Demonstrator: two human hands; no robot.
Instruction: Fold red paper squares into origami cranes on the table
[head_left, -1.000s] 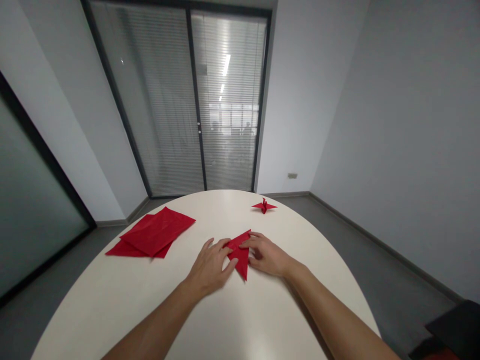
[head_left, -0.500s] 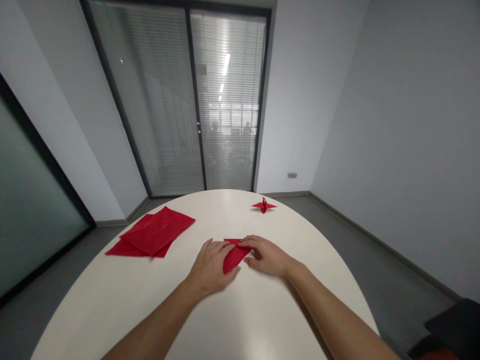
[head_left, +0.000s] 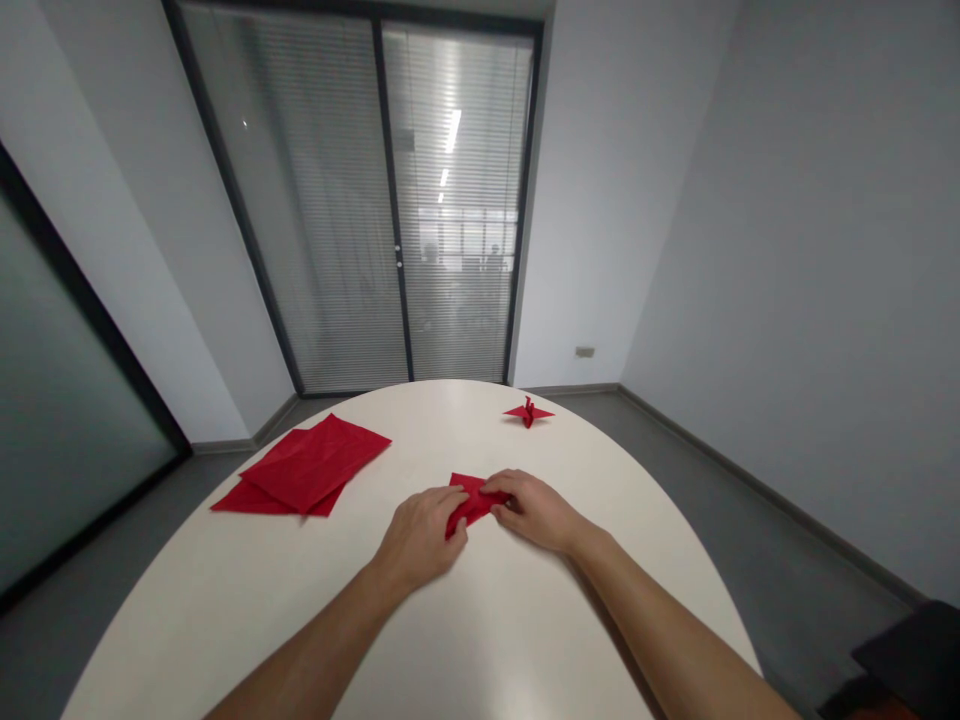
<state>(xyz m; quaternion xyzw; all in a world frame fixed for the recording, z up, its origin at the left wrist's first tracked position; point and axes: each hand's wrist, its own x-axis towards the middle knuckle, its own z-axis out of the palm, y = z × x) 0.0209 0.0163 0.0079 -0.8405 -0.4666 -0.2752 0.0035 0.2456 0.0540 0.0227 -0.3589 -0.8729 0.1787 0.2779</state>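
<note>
A small folded sheet of red paper (head_left: 474, 497) lies on the white table between my two hands. My left hand (head_left: 426, 530) grips its left side, fingers on top and thumb at the near edge. On the right side, my right hand (head_left: 531, 508) has fingers and thumb closed on the paper's corner. The fingers hide parts of both sides of the paper. Beyond my right hand stands a folded red paper crane (head_left: 529, 412) with its wings spread.
Red paper sheets (head_left: 315, 465) overlap on the left side of the round white table (head_left: 300, 610). The table's curved far edge lies before a glass partition with blinds (head_left: 457, 300). A dark object (head_left: 911, 655) is at the lower right, off the table.
My left thumb has moved in from the near corner, up and to the left. The visible red paper looks shorter toward me, and my right thumb has closed in on its edge.
</note>
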